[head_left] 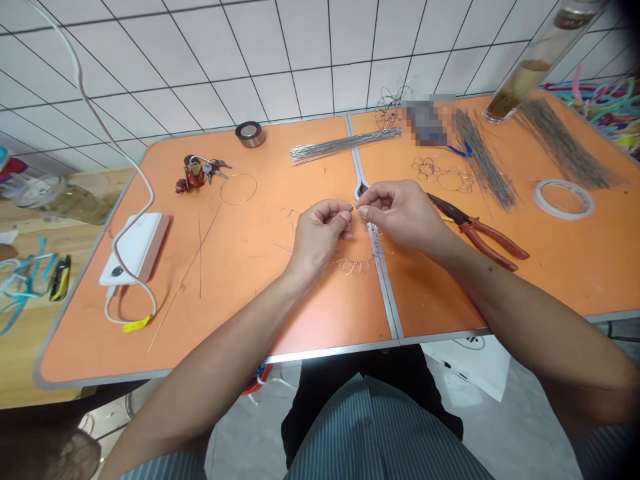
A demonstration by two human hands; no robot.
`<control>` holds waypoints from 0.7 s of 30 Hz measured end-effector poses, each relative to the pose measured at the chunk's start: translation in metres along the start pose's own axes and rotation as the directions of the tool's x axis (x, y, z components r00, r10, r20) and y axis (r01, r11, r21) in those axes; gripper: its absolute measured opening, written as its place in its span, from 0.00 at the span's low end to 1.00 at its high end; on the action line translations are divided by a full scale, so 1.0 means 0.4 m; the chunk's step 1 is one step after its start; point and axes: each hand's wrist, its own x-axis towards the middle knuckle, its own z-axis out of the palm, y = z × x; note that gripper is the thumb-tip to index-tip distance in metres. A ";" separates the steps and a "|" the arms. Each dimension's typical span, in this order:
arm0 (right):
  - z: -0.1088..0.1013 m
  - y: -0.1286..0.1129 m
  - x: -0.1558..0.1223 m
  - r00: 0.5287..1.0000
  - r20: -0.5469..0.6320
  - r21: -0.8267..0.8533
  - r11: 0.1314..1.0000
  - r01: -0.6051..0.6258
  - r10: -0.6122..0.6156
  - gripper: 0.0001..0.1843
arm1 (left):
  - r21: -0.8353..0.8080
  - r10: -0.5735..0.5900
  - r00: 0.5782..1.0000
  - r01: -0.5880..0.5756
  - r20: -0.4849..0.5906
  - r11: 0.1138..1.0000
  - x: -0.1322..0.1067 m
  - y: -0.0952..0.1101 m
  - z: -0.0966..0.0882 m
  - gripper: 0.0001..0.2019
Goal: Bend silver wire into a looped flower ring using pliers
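My left hand (323,230) and my right hand (393,213) meet over the middle of the orange folding table. Each is closed in a pinch, fingertips almost touching. Between and below them hangs a thin wire ring (356,263) with many short wire ends sticking out around it. The left fingers grip the ring's upper left part, the right fingers its upper right part; the exact wire between the fingertips is too fine to make out. Just right of my right hand lie pliers (480,233) with red handles, their jaws partly behind the hand.
A bundle of straight wires (345,145) lies behind my hands. More wire bundles (485,160), a white tape roll (564,200) and a glass bottle (517,87) are at right. Left are keys (213,167), a dark tape roll (251,133), a wire loop (239,189) and a power bank (135,247).
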 end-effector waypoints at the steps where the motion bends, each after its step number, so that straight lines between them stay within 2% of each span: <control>1: 0.001 0.001 0.000 1.000 -0.005 -0.001 1.000 0.004 -0.004 0.05 | -0.003 0.000 1.000 0.000 -0.002 1.000 0.000 0.000 0.000 0.01; 7: 0.006 0.008 0.005 0.999 -0.002 0.022 0.999 0.033 -0.033 0.04 | 0.006 -0.001 1.000 0.001 -0.008 1.000 0.003 0.000 -0.003 0.02; 14: -0.008 -0.009 0.006 0.999 0.024 0.046 0.999 -0.023 0.022 0.03 | 0.021 0.014 1.000 -0.013 -0.021 1.000 0.001 0.002 -0.004 0.02; 21: -0.019 -0.008 0.013 0.999 0.037 0.021 0.999 -0.035 0.034 0.01 | -0.019 -0.018 0.996 0.020 0.083 1.000 0.003 0.009 -0.004 0.03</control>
